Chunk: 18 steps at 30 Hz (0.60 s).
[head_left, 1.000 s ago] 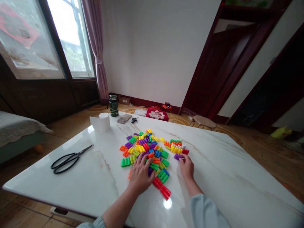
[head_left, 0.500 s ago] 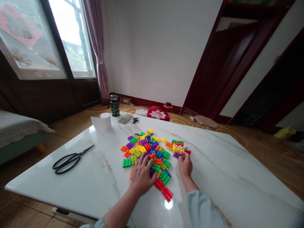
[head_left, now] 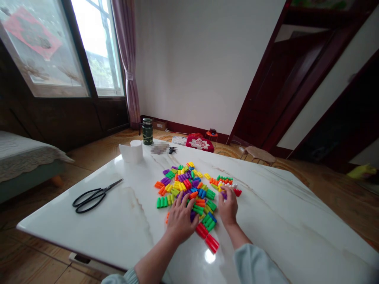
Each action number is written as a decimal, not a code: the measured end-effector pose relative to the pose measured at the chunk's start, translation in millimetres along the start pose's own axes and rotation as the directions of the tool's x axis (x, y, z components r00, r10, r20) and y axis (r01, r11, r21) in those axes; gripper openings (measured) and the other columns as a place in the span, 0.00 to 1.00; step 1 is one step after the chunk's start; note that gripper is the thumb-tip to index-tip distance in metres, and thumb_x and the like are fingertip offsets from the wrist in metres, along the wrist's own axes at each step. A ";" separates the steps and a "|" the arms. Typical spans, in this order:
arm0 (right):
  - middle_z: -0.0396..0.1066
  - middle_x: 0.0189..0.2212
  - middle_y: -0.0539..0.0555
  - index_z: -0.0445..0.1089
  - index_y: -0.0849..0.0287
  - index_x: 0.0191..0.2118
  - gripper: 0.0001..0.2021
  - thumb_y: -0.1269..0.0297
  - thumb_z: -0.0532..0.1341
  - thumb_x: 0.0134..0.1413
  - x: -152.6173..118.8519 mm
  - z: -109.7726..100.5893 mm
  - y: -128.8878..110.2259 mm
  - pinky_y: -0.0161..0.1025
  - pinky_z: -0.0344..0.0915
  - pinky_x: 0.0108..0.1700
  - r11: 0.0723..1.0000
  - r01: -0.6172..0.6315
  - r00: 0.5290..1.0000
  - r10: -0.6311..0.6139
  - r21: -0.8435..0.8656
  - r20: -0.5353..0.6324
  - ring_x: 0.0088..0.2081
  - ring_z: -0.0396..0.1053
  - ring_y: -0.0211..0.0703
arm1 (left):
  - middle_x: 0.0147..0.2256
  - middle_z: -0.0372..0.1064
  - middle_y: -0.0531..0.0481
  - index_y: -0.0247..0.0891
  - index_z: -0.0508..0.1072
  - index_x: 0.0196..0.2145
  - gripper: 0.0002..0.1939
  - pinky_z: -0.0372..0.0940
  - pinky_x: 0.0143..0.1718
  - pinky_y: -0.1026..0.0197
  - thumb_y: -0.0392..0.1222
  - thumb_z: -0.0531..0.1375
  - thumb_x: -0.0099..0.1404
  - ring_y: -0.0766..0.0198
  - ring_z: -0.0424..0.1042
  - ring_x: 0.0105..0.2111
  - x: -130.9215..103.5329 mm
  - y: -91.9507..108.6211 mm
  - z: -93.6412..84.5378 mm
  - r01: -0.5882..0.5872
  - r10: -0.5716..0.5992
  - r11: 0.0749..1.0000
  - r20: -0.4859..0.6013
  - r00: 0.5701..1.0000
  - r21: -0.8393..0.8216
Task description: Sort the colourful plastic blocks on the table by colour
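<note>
A loose pile of colourful plastic building blocks, ribbed and tube-like, lies mid-table. My left hand rests on the near side of this pile, palm down with the fingers spread, partly covering purple and green blocks. To the right, my right hand has its fingers curled around a purple block at the near edge of a small group of blocks. That group shows rows of green, orange, white and yellow. Two red blocks lie end to end nearest me.
Black-handled scissors lie at the left of the white marble-patterned table. Toward the back stand a paper roll and a camouflage flask. Keys lie beside a blurred item. A stool stands beyond the table.
My right hand has shifted slightly left along the small group, its fingers now over the purple block. My left hand stays on the pile. The whole view has turned a little.
</note>
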State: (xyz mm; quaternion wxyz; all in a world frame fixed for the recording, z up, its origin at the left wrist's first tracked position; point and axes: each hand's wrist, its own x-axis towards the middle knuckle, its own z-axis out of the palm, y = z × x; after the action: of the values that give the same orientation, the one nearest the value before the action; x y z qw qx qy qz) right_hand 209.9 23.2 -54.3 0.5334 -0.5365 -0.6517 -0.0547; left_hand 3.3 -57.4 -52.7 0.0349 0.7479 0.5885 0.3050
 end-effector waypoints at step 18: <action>0.68 0.49 0.61 0.71 0.53 0.52 0.16 0.64 0.56 0.59 39.7 128.5 -131.5 0.50 0.56 0.53 0.920 0.202 0.683 0.113 -0.335 0.722 0.53 0.62 0.53 | 0.62 0.61 0.43 0.44 0.67 0.60 0.30 0.51 0.63 0.41 0.42 0.59 0.59 0.42 0.54 0.63 5.5 -13.6 11.9 0.033 -0.032 0.999 0.144 0.989 0.000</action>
State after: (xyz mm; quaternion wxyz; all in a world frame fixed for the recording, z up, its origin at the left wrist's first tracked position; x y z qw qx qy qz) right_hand 34.2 76.3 -13.1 0.1110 -0.5917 -0.7982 0.0220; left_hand -1.8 -44.6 -65.6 0.0832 0.7582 0.5963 0.2504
